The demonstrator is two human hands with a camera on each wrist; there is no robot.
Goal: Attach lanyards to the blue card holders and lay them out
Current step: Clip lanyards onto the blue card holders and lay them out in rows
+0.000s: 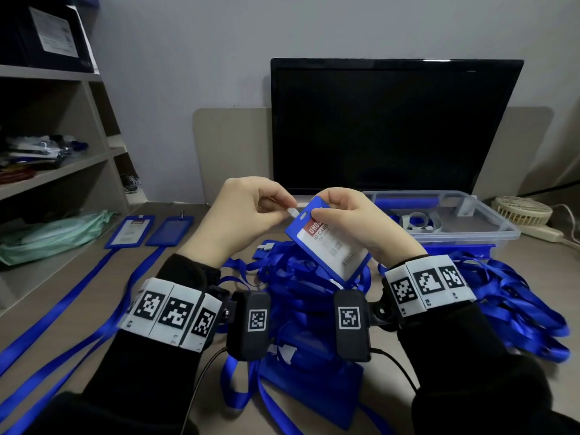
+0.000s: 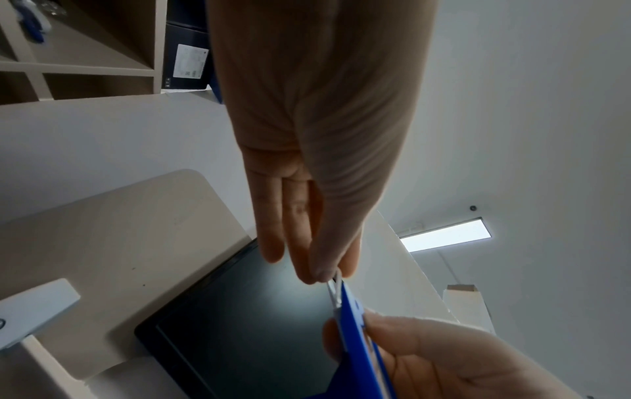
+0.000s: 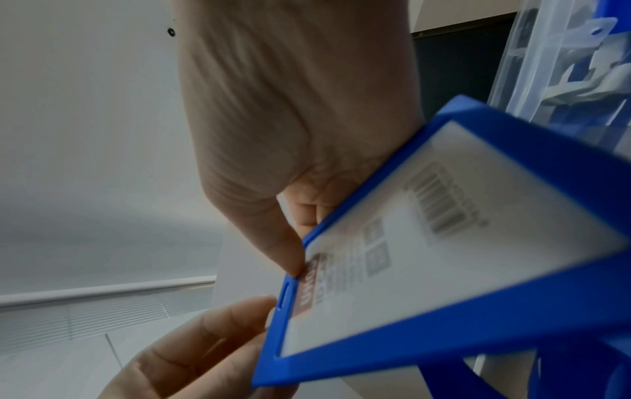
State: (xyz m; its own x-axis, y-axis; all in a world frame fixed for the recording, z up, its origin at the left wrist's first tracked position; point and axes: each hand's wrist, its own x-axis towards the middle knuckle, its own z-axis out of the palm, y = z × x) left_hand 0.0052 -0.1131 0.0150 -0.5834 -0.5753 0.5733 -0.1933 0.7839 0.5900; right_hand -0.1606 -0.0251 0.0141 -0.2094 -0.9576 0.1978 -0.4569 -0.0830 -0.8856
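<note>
Beige worktop here, pretty cluttered, but the main thing is the blue card holder, held up in the air over the middle of it, tilted, slotted top edge pointing toward the left hand. The right hand has it by the top end: thumb on the front near the slot, fingers curled behind. The left hand's grip is a tight pinch of thumb and fingertips on a little clear lanyard strap tab right at that slot.

Only the left wrist view shows the tab edge-on, meeting the holder's top edge; whether it's through the slot I can't tell. Only the right wrist view gives the card face up close, with a barcode and small icons, blurry. In the head view the card reads "ID CARD" under a red band starting "UHOO".

Underneath sits a big tangle of blue lanyards, spilling off to the right. At the left, two finished holders lie flat side by side, their lanyards stretched toward the near edge. A clear plastic bin sits at the right, a dark monitor behind, a small fan far right, and shelves on the left.
</note>
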